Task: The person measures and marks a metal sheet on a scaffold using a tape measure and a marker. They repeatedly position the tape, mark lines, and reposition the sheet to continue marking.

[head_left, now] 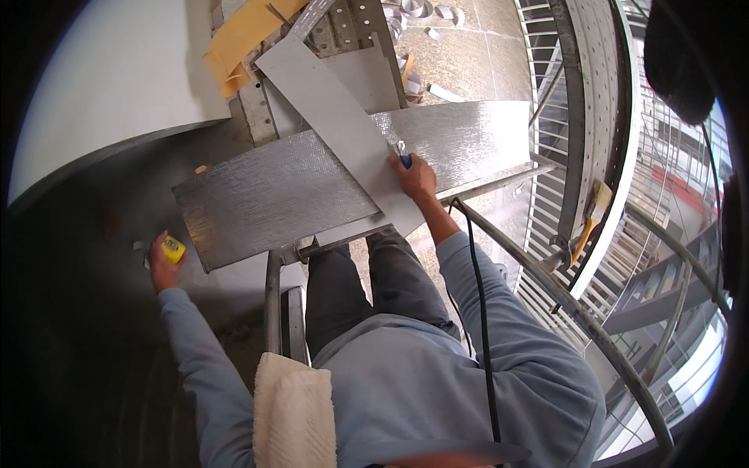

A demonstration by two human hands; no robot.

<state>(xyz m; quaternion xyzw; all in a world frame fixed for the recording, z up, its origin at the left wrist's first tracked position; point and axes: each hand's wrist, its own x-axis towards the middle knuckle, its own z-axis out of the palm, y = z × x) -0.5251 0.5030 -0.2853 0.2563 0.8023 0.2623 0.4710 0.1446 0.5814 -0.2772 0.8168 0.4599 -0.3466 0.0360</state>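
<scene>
1. Right, the left hand [160, 265] at the frame's left has its fingers clenched around a yellow tape measure [173, 249].
2. The right hand [413, 176] (centre frame) grips a blue-handled tool [403, 155], pressed on the plain grey strip [343, 132].
3. That strip lies diagonally across the textured metal sheet [273, 195].

A silver dimple-textured sheet [312, 183], a plain grey strip [343, 125], and a yellow tape measure [173, 249].

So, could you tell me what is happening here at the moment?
A person stands at a metal frame. Their right hand presses a blue-handled tool onto a plain grey strip lying diagonally across a textured silver sheet. Their left hand holds a yellow tape measure off to the side.
</scene>
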